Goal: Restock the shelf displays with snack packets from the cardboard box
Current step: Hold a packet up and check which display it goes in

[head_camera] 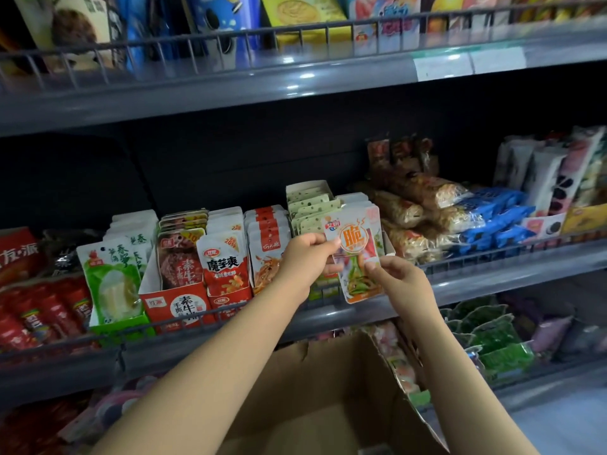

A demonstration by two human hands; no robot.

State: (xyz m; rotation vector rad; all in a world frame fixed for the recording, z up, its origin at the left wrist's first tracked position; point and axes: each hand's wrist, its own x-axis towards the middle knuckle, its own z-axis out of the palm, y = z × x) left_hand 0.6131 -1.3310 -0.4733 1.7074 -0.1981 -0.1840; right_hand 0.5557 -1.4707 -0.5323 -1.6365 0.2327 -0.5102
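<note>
1. Head view looks down past 2 bare forearms at a middle shelf (460,284) packed with rows of snack packets; the cardboard box (315,405) sits open below the arms, and its inside looks bare where it shows (the bottom is partly cut off by the frame edge).

2. Both hands share 1 snack packet (356,254), white with an orange roundel and a picture of green vegetables. It hangs upright in front of the shelf's wire rail, just ahead of a pale display carton (308,205) holding green-backed packets.

3. Left hand (303,256) pinches the packet's left edge near the top, fingers curled onto it. Right hand (399,280) pinches the lower right part, thumb on the printed face.

4. The step in hand appears to be placement: the packet is out of the box and raised to shelf height but not yet seated in any row.

5. The next move likely calls for tipping the packet back and sliding it in at the front of the matching row. Similar white packets seem to stand right behind it, though I cannot tell for sure that they match.

6. Neighbours are tight: the red-topped packets (267,238) stand just to the left, and wrapped brown bundles (417,205) lie close on the right, so it must go in straight.
</note>
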